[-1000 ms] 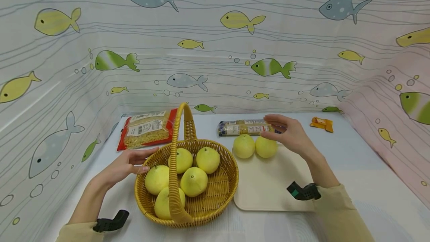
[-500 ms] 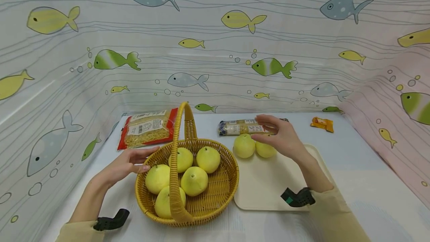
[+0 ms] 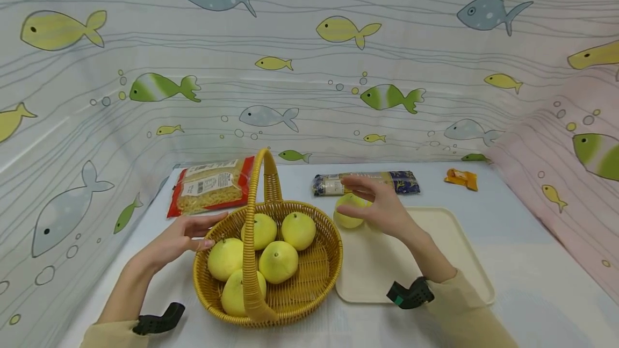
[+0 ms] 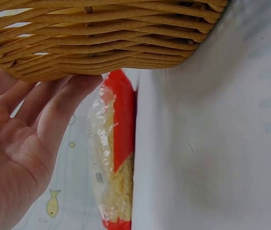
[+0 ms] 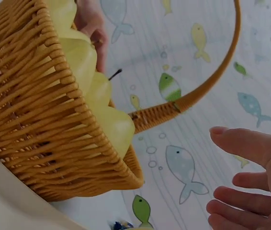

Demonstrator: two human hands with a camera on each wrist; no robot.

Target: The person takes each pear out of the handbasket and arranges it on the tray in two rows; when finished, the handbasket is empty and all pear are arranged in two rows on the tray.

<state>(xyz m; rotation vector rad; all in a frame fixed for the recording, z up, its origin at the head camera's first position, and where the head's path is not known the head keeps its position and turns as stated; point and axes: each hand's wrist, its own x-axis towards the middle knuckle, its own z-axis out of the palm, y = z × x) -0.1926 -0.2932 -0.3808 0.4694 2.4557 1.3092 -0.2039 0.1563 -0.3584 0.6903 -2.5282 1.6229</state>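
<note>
- The person's left hand (image 3: 176, 236) rests at the left side of a golden-brown woven oval basket (image 3: 316, 270) with a tall arched handle; its fingers are extended and slightly bent against the outside, the thumb apart from them by the rim.
- Five round, pale yellow-green fruits (image 3: 279, 262) lie inside the basket, gathered toward its left and back, with bare weave at the right front.
- The right hand (image 3: 382, 209) hangs to the right of the basket, thumb well apart from gently curved fingers, with nothing in its grasp.
- Behind it, at the back left of a cream rectangular tray with rounded corners (image 3: 372, 273), sits another pale yellow-green fruit (image 3: 347, 222); a further one is almost wholly hidden by the hand.
- The tray lies just right of the basket.
- Behind the basket's left side is a clear plastic bag of short pasta with red ends (image 3: 213, 187).
- A long dark-blue and clear packet (image 3: 405, 182) lies behind the tray.
- Farther right is a small orange wrapped packet (image 3: 461, 179).
</note>
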